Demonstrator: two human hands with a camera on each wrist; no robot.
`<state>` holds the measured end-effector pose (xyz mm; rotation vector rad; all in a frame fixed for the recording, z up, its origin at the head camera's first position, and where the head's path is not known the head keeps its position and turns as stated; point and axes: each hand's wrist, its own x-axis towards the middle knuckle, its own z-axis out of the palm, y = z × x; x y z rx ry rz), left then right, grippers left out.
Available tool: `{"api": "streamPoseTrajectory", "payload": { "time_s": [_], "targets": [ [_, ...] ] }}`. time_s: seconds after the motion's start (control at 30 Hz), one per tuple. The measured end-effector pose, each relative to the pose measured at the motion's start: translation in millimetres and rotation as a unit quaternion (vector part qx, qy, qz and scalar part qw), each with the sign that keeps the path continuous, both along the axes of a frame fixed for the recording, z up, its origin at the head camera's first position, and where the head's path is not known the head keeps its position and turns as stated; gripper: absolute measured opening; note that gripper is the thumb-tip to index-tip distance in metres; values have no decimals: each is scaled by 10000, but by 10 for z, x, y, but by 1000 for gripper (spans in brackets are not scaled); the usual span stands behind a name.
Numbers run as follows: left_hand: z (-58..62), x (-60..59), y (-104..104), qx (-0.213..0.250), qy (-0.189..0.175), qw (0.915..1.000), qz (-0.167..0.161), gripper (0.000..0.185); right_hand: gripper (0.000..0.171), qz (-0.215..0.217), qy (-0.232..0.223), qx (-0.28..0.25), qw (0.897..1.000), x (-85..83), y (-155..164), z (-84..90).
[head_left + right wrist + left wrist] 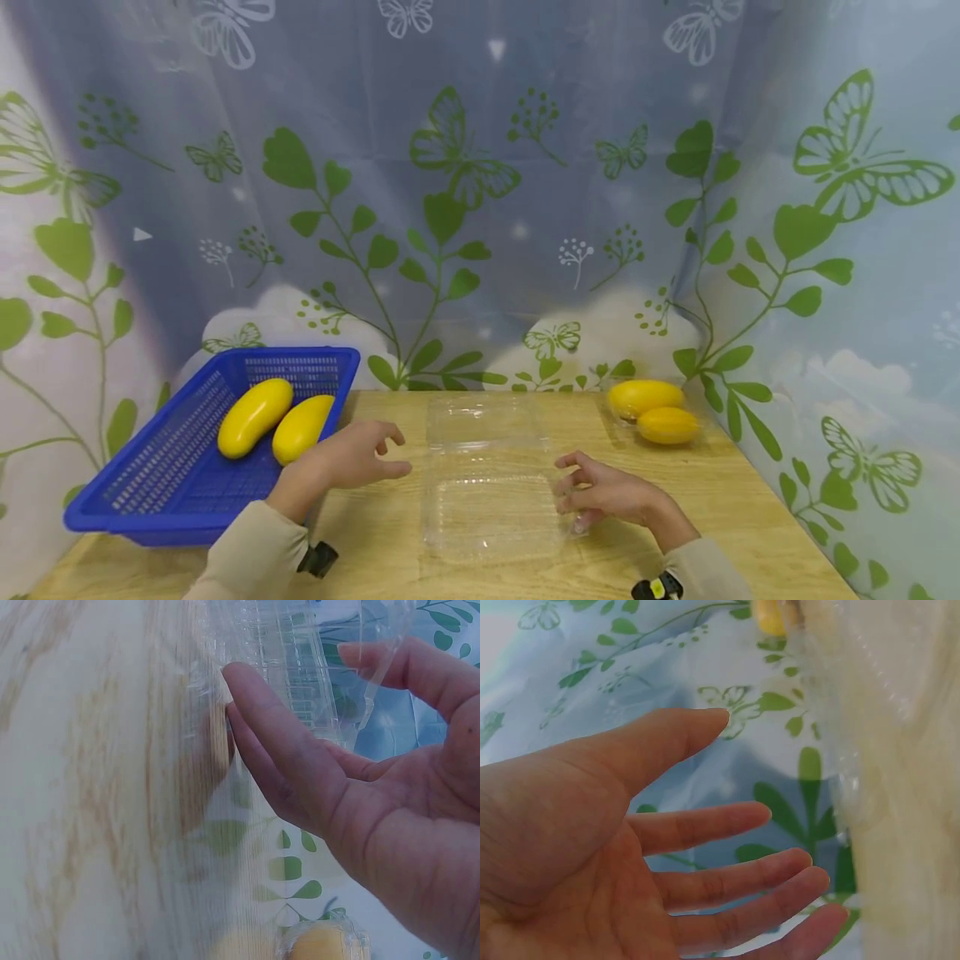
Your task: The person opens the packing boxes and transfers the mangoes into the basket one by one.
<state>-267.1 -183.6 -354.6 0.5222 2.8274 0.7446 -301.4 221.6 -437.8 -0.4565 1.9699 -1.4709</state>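
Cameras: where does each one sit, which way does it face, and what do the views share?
Head: worn on the head, facing forward and down at the wooden table, the blue basket with two yellow mangoes, and the clear clamshell box; both forearms show.
Left wrist: at the left hand, facing along the open palm toward the curtain.
Right wrist: at the right hand, whose fingertips touch the box edge.
Shared: all three show the clamshell box; the head view also shows both hands.

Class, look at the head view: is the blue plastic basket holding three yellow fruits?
No: the blue plastic basket holds only two oblong yellow fruits.
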Motion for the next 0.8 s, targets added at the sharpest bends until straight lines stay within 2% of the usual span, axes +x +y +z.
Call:
{"api": "streamPoseTrajectory", "payload": {
  "time_s": [0.13, 0.27, 0.5, 0.7, 0.8],
  "targets": [
    [-133, 0, 74, 61, -95, 9999, 90, 54, 70, -14, 4, -29, 10000, 7, 1, -5],
    [-210, 25, 143, 138, -87, 9997, 196, 61, 70, -19, 7, -36, 10000, 11, 1, -7],
    [-292, 55, 227, 231, -264, 9992, 176, 58, 70, -31, 26, -43, 10000, 11, -2, 0],
    [-388, 72, 265, 266, -173, 9995, 76, 54, 71, -19, 40, -61, 10000, 22, -6, -9],
    [-434, 88, 288, 298, -239, 9992, 106, 55, 71, -25, 49, -67, 10000, 26, -6, -14]
  ]
}}
